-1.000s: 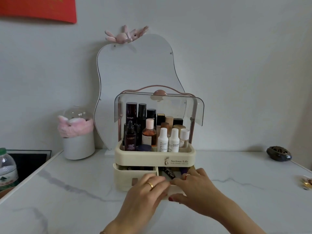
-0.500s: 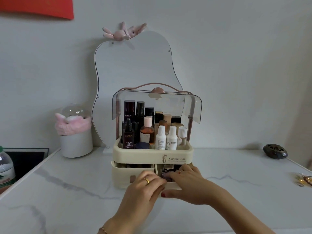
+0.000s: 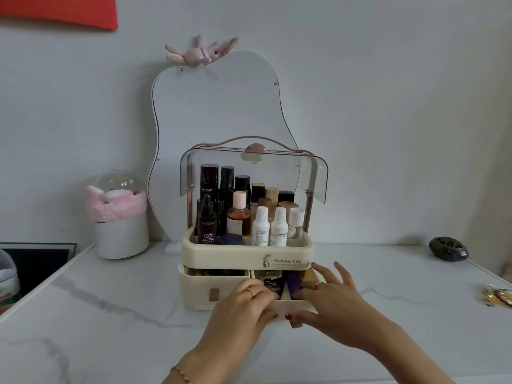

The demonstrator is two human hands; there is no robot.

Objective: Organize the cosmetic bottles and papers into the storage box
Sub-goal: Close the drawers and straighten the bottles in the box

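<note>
**Nearly packed: only the lower right drawer is open**

The cream plastic storage box with a clear flip-up lid stands on the white marbled table, its top tray full of upright cosmetic bottles. The pulled-out right drawer holds dark sachets and a purple tube. The left hand rests on them with fingers curled, gripping nothing visible; the right hand is spread open over the drawer. Judging by this, what is left is tidying and closing the drawer.

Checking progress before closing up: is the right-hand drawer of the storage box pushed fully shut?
No, the right drawer is pulled out past the left drawer, showing sachets inside.
</note>
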